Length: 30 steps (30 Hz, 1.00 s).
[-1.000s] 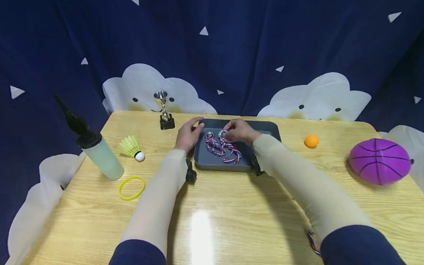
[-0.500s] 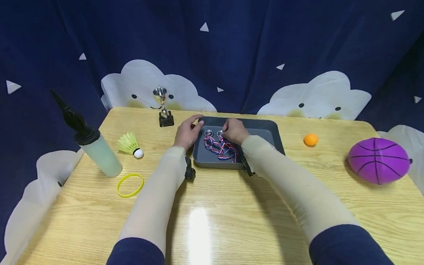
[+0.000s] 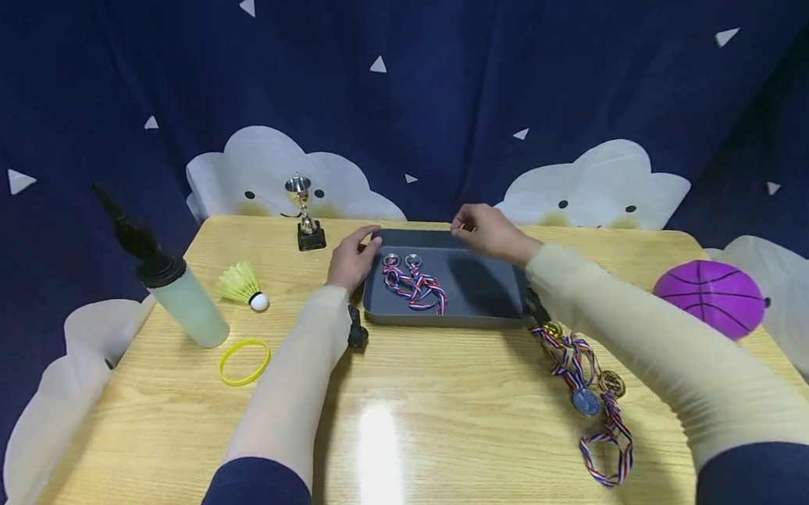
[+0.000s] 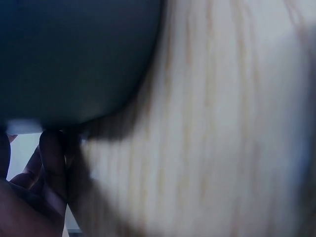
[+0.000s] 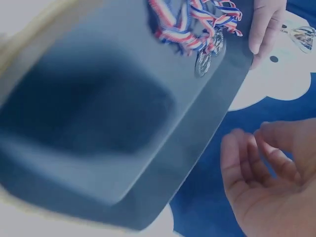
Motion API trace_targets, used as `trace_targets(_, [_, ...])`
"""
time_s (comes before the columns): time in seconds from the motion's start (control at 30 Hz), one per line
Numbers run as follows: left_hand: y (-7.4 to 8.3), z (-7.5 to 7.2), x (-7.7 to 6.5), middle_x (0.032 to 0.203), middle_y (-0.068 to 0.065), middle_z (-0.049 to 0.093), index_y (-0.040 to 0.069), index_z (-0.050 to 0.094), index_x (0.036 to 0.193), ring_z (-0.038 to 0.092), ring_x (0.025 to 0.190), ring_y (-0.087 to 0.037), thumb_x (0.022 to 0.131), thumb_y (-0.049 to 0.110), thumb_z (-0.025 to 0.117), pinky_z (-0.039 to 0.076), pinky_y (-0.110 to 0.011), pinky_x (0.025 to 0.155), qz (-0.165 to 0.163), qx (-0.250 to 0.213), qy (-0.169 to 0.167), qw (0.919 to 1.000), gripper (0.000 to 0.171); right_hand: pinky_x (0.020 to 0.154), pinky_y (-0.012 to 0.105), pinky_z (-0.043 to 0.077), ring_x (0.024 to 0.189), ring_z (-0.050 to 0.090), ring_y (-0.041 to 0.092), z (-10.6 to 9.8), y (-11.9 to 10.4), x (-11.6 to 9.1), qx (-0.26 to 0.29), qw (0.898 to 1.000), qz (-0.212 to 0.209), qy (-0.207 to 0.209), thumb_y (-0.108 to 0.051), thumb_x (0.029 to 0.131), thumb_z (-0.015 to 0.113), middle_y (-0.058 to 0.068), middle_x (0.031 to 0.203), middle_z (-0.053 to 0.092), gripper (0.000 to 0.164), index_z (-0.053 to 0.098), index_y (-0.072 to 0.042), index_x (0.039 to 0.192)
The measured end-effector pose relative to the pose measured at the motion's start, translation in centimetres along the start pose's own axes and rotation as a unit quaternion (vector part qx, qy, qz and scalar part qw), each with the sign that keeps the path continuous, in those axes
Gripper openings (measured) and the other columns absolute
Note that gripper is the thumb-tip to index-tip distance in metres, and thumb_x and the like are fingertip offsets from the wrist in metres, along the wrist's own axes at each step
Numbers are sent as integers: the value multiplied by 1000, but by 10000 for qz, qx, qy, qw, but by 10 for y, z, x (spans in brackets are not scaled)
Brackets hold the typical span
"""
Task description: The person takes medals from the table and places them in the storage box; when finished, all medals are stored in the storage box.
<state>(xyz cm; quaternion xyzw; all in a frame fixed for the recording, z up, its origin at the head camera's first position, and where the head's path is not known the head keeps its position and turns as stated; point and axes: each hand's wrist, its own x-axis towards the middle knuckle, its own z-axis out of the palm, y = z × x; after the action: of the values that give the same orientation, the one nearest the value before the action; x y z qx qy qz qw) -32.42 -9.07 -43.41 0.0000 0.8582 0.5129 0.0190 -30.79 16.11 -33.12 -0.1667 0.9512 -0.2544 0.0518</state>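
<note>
My left hand [image 3: 351, 262] holds the grey tray [image 3: 444, 322] at its back left corner, thumb and fingers at the rim. In the tray's left half lie two silver medals [image 3: 414, 261] side by side, their red, white and blue ribbons [image 3: 417, 291] trailing forward. My right hand [image 3: 491, 232] hovers over the tray's back rim, fingers loosely curled with nothing between them, as the right wrist view confirms. Below my right forearm, a gold medal [image 3: 553, 330], a silver medal [image 3: 586, 402] and a bronze medal [image 3: 612, 383] lie on the table with tangled ribbons.
To the left stand a pump bottle [image 3: 186, 303], a yellow shuttlecock [image 3: 241, 285] and a small trophy [image 3: 305, 212]. A yellow wristband [image 3: 244, 362] lies in front of them. At the right sits a purple ball [image 3: 711, 297] with black lines. A dark curtain [image 3: 434, 70] hangs behind the table.
My right hand has let go of the second silver medal and moved right and back, off the medals. The medals on the table now show from under my right arm. My left hand stays at the tray.
</note>
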Motion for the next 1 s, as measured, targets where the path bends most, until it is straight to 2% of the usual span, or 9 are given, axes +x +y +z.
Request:
trace_targets(0.1, [0,1,-1,139,-16,67,23,54,154,66,120,-33,111,32,52,51,-52,106,-11,10,14,10000,44,66,23,48,73,59,13,-11,19,-21,147,9996,-202,-153,-7,105,60,18,91,70,13,66,4,104])
trace_targets(0.2, [0,2,-1,137,-16,67,24,55,153,66,119,-33,111,32,53,51,-52,106,-25,8,32,10000,43,63,22,49,72,61,13,-18,40,-45,283,9988,-228,-332,-6,105,61,19,90,70,13,66,6,106])
trace_targets(0.33, [0,3,-1,135,-16,68,24,55,153,66,118,-33,111,33,53,51,-53,105,-39,-12,48,10000,43,65,22,53,79,67,21,-25,68,-76,362,9980,-92,-519,-3,104,61,20,93,70,13,65,8,108])
trace_targets(0.53, [0,2,0,143,-15,65,24,55,153,64,125,-33,111,33,53,49,-53,110,-78,-65,111,9999,43,69,24,55,87,69,22,-24,101,-111,244,9954,-83,-928,1,100,65,20,97,72,10,64,7,107])
trace_targets(0.67, [-1,1,1,145,-14,64,24,55,153,64,125,-33,111,33,53,50,-52,110,-69,-72,92,9999,43,74,25,56,94,67,20,-18,117,-128,555,9873,11,-1490,1,99,67,22,106,69,16,61,8,112])
trace_targets(0.77, [-1,1,1,139,-15,66,24,54,154,65,119,-32,111,33,52,51,-52,106,-88,-46,50,9999,43,74,24,50,93,59,14,-12,125,-136,637,9831,102,-1713,-3,99,69,18,105,64,23,59,7,117])
trace_targets(0.9, [0,1,0,136,-15,67,24,55,153,65,116,-32,111,33,53,51,-51,104,-84,-25,83,9999,43,70,26,41,84,47,13,-6,130,-139,683,9842,76,-1630,-7,98,71,10,94,56,27,58,5,118])
trace_targets(1.0, [0,1,0,138,-15,67,24,55,153,65,117,-32,111,32,53,51,-52,104,-77,-38,95,9999,43,71,25,41,82,46,12,-2,132,-139,684,9852,71,-1572,-7,97,73,8,94,56,26,57,4,115])
